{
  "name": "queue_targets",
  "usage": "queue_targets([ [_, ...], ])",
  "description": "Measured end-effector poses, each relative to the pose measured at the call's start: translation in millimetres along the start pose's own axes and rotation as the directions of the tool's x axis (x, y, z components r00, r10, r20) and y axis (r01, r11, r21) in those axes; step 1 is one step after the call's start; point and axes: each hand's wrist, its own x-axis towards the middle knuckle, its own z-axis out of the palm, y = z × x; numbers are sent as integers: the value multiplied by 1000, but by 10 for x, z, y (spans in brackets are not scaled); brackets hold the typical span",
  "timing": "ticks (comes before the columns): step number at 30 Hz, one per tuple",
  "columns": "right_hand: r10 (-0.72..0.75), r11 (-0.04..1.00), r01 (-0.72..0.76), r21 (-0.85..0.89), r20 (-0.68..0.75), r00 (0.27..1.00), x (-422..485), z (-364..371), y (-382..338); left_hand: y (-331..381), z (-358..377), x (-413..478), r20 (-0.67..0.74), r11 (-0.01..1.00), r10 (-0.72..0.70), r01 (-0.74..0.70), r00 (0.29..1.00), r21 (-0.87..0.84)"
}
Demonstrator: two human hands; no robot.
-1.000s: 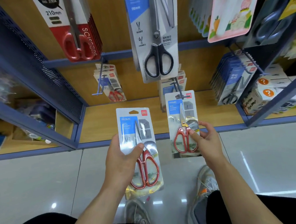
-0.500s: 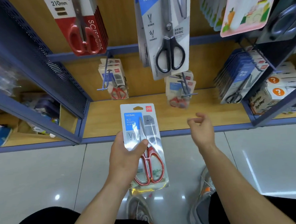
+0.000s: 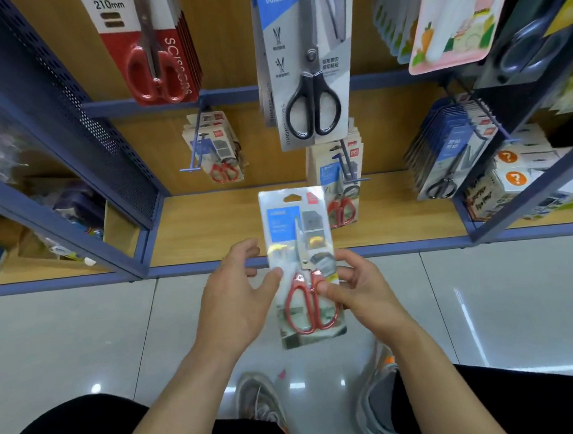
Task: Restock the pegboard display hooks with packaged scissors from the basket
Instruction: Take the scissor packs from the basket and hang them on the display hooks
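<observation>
Now pinches pack (image 3: 295, 223) in right hand (image 3: 367, 292), empty a moment ago; slackens left hand (image 3: 236, 300), thumb merely touching pack edge; holds pack upright, below hook (image 3: 348, 166); hanging judged next.

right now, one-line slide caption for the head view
Right hand pinches packaged scissors, left hand touching the edge, before stocked display hooks.

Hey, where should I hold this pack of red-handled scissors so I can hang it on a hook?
Pinch the scissors pack low on its side edges, beside the red handles, coming from below as the right hand does. It stands upright with the hang slot on top, so that end is left free for hanging.
</observation>
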Motion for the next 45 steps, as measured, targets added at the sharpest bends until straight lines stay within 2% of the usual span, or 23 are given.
queue_targets([
  [4,-8,998,-4,-56,-221,975,26,-362,132,13,-78,8,-8,994,43,-41,999,100],
  [8,-43,999,37,-26,-326,944,71,-561,176,35,-66,-6,50,991,25,-32,998,130],
  [17,-67,997,80,22,-354,933,342,-589,57,1,-22,3,80,995,8,-16,997,96],
  [27,-64,998,63,-15,-307,950,285,-685,294,-34,20,34,97,997,-19,12,995,72],
  [31,-90,996,90,-17,-365,927,426,-619,166,-25,21,32,102,997,-29,21,994,73],
  [33,-95,995,72,-68,-427,899,528,-598,149,-23,21,29,103,997,-30,22,994,77],
  [35,-142,978,50,-205,-467,873,669,-587,140,-21,26,22,105,997,-34,26,994,75],
  [39,-237,897,12,-442,-457,857,1003,-536,38,-12,25,15,114,996,-32,23,993,80],
  [45,-93,759,-275,-590,-517,851,1047,-476,90,17,-5,21,110,997,-41,34,993,67],
])
